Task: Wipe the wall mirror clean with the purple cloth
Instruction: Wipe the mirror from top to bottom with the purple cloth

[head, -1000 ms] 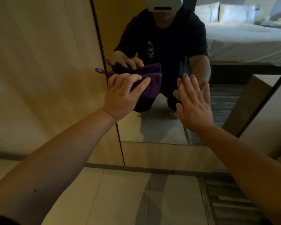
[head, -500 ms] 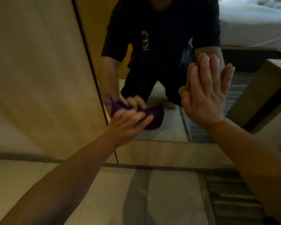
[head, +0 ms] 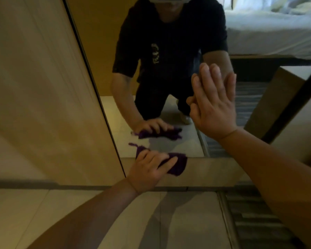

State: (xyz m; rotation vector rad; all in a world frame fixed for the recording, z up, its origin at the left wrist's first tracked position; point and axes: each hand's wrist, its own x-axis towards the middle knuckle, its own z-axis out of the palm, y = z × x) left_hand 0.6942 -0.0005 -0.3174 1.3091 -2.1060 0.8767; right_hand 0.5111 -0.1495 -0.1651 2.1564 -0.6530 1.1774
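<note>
while the left hand (head: 151, 169) presses the bunched purple cloth (head: 176, 163) at the wall mirror (head: 169, 87) bottom edge, fingers clamped on it, the right hand (head: 214, 105) rests flat, fingers spread, on the glass. wiping is underway; next likely sweeps the cloth sideways along the lower strip.
</note>
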